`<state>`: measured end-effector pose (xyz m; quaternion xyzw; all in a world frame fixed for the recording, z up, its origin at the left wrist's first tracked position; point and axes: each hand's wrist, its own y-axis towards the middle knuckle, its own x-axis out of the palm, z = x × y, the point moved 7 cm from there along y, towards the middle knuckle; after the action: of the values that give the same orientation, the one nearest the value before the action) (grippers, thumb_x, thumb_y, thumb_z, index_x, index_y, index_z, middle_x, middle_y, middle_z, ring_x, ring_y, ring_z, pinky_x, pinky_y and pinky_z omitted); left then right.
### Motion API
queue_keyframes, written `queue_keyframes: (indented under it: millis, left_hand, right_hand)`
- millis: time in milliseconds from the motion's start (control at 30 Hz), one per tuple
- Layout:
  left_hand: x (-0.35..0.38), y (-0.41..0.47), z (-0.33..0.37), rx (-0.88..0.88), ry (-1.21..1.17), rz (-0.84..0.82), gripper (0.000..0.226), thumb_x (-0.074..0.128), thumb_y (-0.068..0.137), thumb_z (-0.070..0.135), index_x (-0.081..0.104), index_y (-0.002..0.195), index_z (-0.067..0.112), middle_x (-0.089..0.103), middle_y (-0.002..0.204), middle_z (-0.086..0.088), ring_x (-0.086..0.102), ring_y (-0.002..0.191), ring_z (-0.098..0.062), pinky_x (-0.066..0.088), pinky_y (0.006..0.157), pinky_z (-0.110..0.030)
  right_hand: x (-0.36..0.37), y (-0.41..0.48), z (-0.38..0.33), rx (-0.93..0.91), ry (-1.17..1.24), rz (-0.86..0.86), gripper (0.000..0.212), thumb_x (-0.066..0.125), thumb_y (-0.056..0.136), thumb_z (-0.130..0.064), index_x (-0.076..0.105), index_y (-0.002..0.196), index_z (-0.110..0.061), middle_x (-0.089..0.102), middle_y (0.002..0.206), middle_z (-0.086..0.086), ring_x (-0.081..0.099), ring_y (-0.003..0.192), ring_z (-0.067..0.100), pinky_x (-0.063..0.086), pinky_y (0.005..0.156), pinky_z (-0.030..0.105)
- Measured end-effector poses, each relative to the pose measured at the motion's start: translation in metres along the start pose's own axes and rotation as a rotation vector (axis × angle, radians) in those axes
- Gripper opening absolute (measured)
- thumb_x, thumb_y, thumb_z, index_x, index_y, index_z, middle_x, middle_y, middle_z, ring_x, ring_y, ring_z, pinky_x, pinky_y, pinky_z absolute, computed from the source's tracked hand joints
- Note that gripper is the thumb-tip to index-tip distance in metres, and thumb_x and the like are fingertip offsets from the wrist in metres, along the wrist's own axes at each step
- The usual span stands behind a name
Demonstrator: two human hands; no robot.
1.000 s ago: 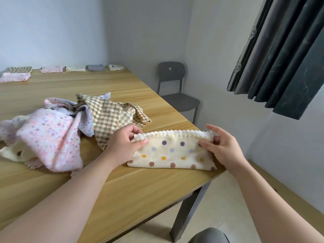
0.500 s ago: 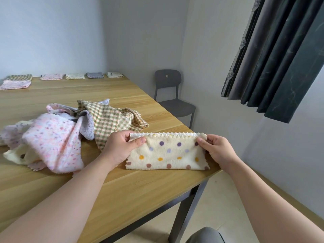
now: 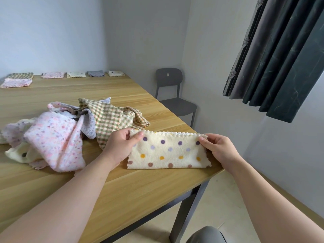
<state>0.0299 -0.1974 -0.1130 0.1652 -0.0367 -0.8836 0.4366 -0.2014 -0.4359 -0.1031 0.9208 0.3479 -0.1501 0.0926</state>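
The dotted cloth point(image 3: 168, 153) lies on the bench point(image 3: 140, 193), folded into a long strip. It is just to the right of the pile point(image 3: 57, 135) of loose cloths. The left hand point(image 3: 119, 146) sits between the pile and the cloth. Its grip pinches the cloth's top corner on that side, with the thumb on top. The right hand point(image 3: 219, 149) is at the end of the cloth far from the pile. Its grip pinches the other top corner. The wavy edge runs straight from one hand to the other.

The cloth looks soft, fluffy and very light. It will bend and flop and will not stay stiff. It does not look slippery, and it cannot break. The corners are the best places to hold, because both layers can be pinched together there and will not slide apart. A gentle pull should keep the edges lined up. A hard tug could make the fold crooked.

Far behind the pile, a row of folded cloths point(image 3: 75, 74) lies on the bench.
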Motion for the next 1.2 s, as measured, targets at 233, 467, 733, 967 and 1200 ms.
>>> queue_keyframes:
  millis: [233, 467, 733, 967, 1200]
  left_hand:
    - [0.000, -0.001, 0.000, 0.007, -0.003, 0.014, 0.028, 0.075, 0.089, 0.042, 0.066, 0.086, 0.016, 0.040, 0.063, -0.004, 0.040, 0.063, -0.021, 0.039, 0.067, -0.034]
    - [-0.001, 0.003, -0.003, 0.007, -0.004, 0.033, 0.048, 0.075, 0.090, 0.037, 0.062, 0.130, 0.011, 0.072, 0.101, -0.020, 0.070, 0.097, -0.023, 0.052, 0.082, -0.023]
    - [0.001, 0.004, -0.006, -0.018, 0.042, 0.043, 0.044, 0.068, 0.096, 0.036, 0.063, 0.129, 0.008, 0.042, 0.051, 0.013, 0.038, 0.043, -0.003, 0.036, 0.051, -0.018]
    - [-0.007, -0.006, 0.049, 0.042, 0.203, 0.017, 0.006, 0.068, 0.095, 0.036, 0.064, 0.091, 0.037, 0.060, 0.074, -0.001, 0.054, 0.068, -0.012, 0.046, 0.069, -0.030]
    - [-0.019, -0.011, 0.098, 0.020, 0.241, -0.183, 0.008, 0.077, 0.089, 0.023, 0.075, 0.096, 0.019, 0.064, 0.079, 0.001, 0.051, 0.063, -0.012, 0.046, 0.059, -0.028]
  right_hand:
    - [-0.001, -0.001, -0.002, -0.010, -0.009, 0.021, 0.024, 0.069, 0.093, -0.042, 0.078, 0.081, -0.024, 0.068, 0.072, -0.009, 0.058, 0.070, 0.014, 0.052, 0.073, 0.034]
    - [-0.002, -0.002, -0.003, -0.003, -0.014, 0.022, 0.026, 0.068, 0.094, -0.043, 0.078, 0.082, -0.022, 0.062, 0.064, -0.012, 0.055, 0.067, 0.014, 0.048, 0.069, 0.030]
    - [-0.001, -0.002, -0.005, -0.008, 0.022, 0.005, 0.015, 0.073, 0.093, -0.033, 0.077, 0.088, -0.019, 0.072, 0.076, -0.002, 0.056, 0.064, 0.010, 0.053, 0.072, 0.029]
    - [-0.005, -0.012, -0.023, 0.021, -0.012, 0.032, 0.011, 0.073, 0.093, -0.027, 0.076, 0.089, -0.017, 0.076, 0.087, 0.005, 0.064, 0.070, 0.012, 0.059, 0.073, 0.030]
    - [-0.037, -0.032, -0.075, -0.113, -0.062, 0.011, 0.006, 0.073, 0.089, -0.015, 0.075, 0.084, -0.013, 0.072, 0.076, -0.002, 0.057, 0.064, 0.004, 0.041, 0.058, 0.012]
